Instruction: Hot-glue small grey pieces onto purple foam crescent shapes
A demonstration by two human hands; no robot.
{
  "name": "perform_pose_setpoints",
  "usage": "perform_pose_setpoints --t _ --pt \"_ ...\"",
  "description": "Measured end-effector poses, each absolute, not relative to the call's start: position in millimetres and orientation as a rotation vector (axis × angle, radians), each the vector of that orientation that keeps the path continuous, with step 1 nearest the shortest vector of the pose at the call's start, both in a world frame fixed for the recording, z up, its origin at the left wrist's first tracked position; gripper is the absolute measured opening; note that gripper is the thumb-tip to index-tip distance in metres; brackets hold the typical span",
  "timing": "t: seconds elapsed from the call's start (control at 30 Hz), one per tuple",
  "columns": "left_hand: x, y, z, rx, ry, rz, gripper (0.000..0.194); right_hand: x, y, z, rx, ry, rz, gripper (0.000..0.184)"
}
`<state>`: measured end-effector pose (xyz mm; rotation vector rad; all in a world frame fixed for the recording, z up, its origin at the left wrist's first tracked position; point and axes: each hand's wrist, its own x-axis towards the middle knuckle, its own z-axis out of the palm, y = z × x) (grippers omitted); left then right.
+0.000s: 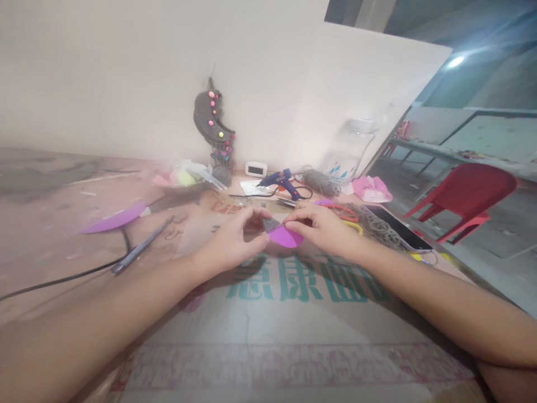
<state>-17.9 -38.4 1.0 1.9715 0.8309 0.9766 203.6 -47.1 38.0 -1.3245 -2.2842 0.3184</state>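
Above a printed sheet (268, 324) on the table, my left hand (237, 238) grips a purple flat piece (287, 238) between thumb and fingers. Rows of grey yarn (272, 224) are wound round the piece's upper left part. My right hand (321, 224) is closed in a pinch at the piece's upper right edge, where the winding ends. Its fingertips seem to hold the yarn, though the strand itself is too fine to make out. Part of the piece is hidden behind my left fingers.
Behind my hands lie a blue glue gun (283, 180), a grey yarn skein (321, 183) and a small clock (256, 168). A phone (398, 229) and scissors (342, 211) are at right. Another purple piece (115, 218) and a pen-like tool (142, 246) are at left. A decorated crescent (205, 115) hangs behind.
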Motion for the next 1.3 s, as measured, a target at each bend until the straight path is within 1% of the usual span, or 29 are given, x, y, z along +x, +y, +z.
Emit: perform_pose_setpoints --t 0.1,0.43,0.6,0.83,1.1,1.23,1.3 --pt "-18.4 -37.7 -1.6 2.07 0.826 0.963 0.035 206.0 -45.2 40.6 -1.344 -2.314 0.336 0.021" --pt "-18.0 -37.5 -0.3 2.113 0.81 0.997 0.028 205.5 -47.1 46.5 -1.355 -2.329 0.384 0.018" --pt "-17.8 -37.4 -1.6 2.102 0.798 0.995 0.028 207.0 -46.8 48.4 -1.315 -2.358 0.406 0.016" --pt "-16.2 -37.1 -0.8 2.035 0.794 0.974 0.025 205.2 -46.7 46.3 -1.314 -2.31 0.315 0.018" --pt "-15.2 -34.7 -5.6 1.854 0.739 0.893 0.027 207.5 -42.5 40.0 -1.321 -2.298 0.278 0.02" --pt "-17.2 -37.8 1.6 1.811 0.725 0.836 0.018 207.5 -42.5 37.7 -1.355 -2.272 0.343 0.02" --pt "-18.0 -37.1 3.3 1.821 0.751 0.854 0.019 208.1 -42.6 36.2 -1.378 -2.281 0.422 0.02"
